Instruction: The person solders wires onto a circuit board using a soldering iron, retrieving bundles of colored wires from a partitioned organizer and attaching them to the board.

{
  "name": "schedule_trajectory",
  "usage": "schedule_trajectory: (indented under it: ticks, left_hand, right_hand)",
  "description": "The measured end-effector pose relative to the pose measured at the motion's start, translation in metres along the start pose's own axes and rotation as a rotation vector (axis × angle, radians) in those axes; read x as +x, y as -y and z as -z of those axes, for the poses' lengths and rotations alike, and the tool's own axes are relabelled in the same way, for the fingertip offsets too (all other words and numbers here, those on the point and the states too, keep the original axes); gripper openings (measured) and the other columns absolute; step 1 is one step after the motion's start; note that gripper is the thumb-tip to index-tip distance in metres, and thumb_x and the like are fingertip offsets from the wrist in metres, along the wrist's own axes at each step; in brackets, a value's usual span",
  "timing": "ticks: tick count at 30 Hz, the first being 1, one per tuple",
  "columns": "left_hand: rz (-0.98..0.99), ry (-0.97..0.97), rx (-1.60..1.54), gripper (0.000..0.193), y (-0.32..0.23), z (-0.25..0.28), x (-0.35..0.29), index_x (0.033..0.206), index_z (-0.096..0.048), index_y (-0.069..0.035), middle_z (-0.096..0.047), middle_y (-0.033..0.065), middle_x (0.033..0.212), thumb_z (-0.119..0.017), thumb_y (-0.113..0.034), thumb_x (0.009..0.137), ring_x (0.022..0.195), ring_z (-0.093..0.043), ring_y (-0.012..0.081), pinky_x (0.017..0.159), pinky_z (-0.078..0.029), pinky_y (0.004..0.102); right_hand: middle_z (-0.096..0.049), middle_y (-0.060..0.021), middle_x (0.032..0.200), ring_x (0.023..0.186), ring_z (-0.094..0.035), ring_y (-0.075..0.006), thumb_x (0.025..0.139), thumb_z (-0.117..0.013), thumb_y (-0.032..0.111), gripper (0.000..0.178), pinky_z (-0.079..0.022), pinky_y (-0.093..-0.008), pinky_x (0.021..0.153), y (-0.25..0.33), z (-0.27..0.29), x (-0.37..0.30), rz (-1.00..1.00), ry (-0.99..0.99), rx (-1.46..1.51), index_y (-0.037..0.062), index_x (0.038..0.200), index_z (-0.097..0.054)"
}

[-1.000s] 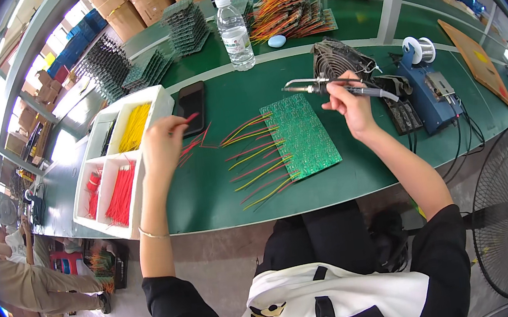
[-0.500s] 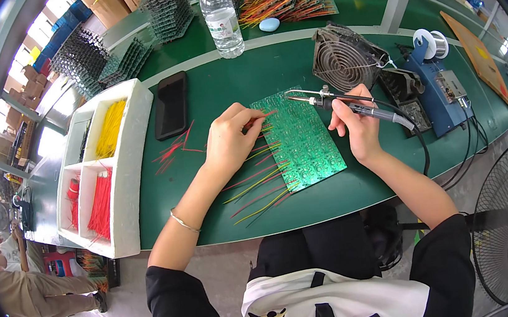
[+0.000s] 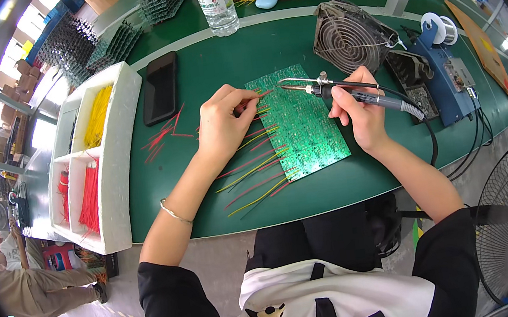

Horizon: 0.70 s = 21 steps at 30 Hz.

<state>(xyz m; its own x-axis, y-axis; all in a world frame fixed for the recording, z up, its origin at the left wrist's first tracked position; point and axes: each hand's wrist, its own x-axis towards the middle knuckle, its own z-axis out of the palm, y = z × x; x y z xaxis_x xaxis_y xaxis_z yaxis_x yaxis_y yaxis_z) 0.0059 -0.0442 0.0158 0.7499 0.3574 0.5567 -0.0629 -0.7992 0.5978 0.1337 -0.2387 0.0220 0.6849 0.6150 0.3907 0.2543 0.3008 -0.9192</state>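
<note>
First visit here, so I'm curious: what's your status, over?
Left grip pinching red wire at green board, upper left. Right grip holding soldering iron over board. Black phone off left, not in the way.

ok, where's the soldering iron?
Head view, right of centre: the soldering iron is in the right hand, partly over the circuit board, near the tabletop fan.

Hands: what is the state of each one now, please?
Left hand: closed, pinching a red wire.
Right hand: closed, holding the soldering iron.

The green bench (image 3: 223, 55) carries 1 circuit board (image 3: 306, 121), 1 black smartphone (image 3: 160, 88), loose red wires (image 3: 154, 144), 1 white compartmented tray (image 3: 118, 161) and 1 grilled fan (image 3: 348, 38).
</note>
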Motion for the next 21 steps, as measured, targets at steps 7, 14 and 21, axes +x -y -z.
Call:
schedule_trajectory:
  ticks: [7, 14, 21]
  left_hand:
    - [-0.042, -0.023, 0.021, 0.011, 0.0007, 0.0008, -0.0021, 0.082, -0.069, -0.005, -0.057, 0.0032, 0.068, -0.067, -0.001, 0.073, 0.054, -0.053, 0.0091, 0.049, -0.043, 0.0216]
    - [-0.016, 0.002, -0.003, 0.012, 0.0008, 0.0010, -0.0031, 0.085, -0.068, -0.004, -0.056, 0.0056, 0.070, -0.066, -0.001, 0.073, 0.056, -0.055, 0.0139, 0.053, -0.046, 0.0259]
    - [-0.054, -0.017, 0.017, 0.011, 0.0018, 0.0000, -0.0023, 0.083, -0.069, -0.004, -0.058, 0.0041, 0.069, -0.066, 0.000, 0.073, 0.054, -0.054, 0.0101, 0.051, -0.045, 0.0223]
  right_hand:
    - [-0.054, -0.0066, 0.058, 0.044, -0.046, -0.0061, 0.086, -0.058, 0.010, 0.017, -0.037, -0.0190, 0.040, 0.0012, -0.0059, -0.0018, -0.021, -0.024, -0.008, 0.0045, 0.081, -0.042]
    - [-0.055, -0.0027, 0.064, 0.050, -0.051, -0.0046, 0.084, -0.063, 0.010, 0.020, -0.037, -0.0175, 0.040, -0.0044, -0.0003, -0.0013, -0.044, 0.017, 0.042, 0.0053, 0.082, -0.044]
    - [-0.056, -0.0030, 0.064, 0.050, -0.052, -0.0050, 0.084, -0.063, 0.011, 0.019, -0.037, -0.0174, 0.040, -0.0038, -0.0005, -0.0020, -0.048, 0.009, 0.054, 0.0049, 0.082, -0.045]
